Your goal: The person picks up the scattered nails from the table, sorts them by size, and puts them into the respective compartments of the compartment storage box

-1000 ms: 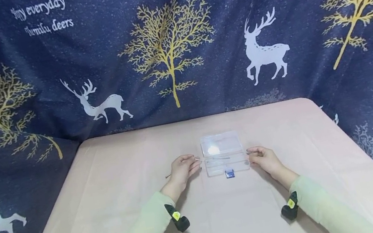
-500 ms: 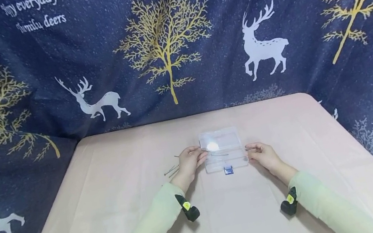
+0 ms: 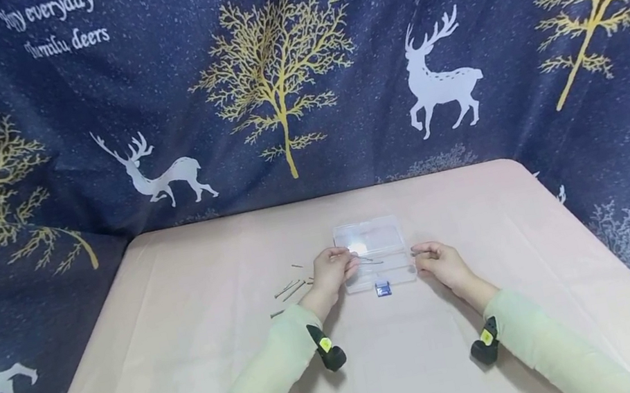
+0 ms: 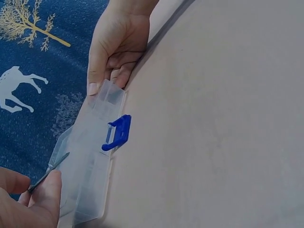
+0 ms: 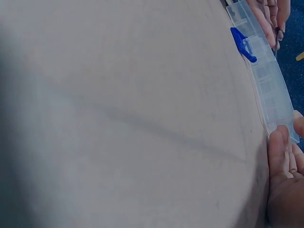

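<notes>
A clear plastic compartment box (image 3: 385, 233) stands open on the table, its lid folded back and a blue latch (image 3: 383, 288) at the front. My left hand (image 3: 328, 273) is over the left end of the box. Between thumb and fingers it pinches a nail (image 4: 50, 171), whose point reaches out over the compartments. Another slim nail (image 3: 374, 263) lies inside the box. My right hand (image 3: 446, 266) grips the box's right end, thumb on one side and fingers (image 5: 279, 147) on the other.
Several loose nails (image 3: 292, 290) lie on the pale tablecloth (image 3: 209, 278) left of my left hand. Behind the table's far edge hangs a dark blue cloth (image 3: 259, 164) printed with deer and trees. Each wrist carries a small black camera (image 3: 332, 355).
My left hand has moved right, carrying the nail from beside the box to over its compartments, uncovering the loose nails behind it. My right hand has stayed at the box's right end.
</notes>
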### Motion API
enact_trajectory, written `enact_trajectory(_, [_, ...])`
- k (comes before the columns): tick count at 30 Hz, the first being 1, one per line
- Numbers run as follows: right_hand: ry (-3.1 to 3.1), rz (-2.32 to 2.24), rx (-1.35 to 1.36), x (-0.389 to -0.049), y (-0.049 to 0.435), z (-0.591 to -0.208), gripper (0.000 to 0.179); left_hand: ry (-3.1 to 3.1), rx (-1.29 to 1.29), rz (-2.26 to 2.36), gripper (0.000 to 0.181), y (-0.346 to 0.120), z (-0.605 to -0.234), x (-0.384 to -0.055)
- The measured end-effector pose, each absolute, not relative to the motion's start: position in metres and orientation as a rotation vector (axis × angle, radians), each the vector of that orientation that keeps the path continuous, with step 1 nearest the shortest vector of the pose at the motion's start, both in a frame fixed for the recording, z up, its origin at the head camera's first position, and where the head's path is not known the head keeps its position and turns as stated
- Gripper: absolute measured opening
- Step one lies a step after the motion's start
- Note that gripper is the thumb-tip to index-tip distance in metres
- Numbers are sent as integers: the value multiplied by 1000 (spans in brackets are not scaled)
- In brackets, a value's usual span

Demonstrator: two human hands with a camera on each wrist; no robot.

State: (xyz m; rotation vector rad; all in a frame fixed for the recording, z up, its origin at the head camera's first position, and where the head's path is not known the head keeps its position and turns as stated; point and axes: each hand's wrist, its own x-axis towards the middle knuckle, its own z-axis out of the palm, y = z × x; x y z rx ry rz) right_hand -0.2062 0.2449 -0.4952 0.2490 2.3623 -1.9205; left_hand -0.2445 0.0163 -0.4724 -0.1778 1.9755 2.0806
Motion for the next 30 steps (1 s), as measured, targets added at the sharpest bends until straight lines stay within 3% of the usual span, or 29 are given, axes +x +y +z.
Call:
enact_trajectory(18, [2374,-1895,242,-204,244,-497,41,1965,-143,2049,29,4,-459,-237])
enact_trajectory(30, [2310,-1784,262,-205,243,-477,43,2054,46,1945,28,-17,-452,-247])
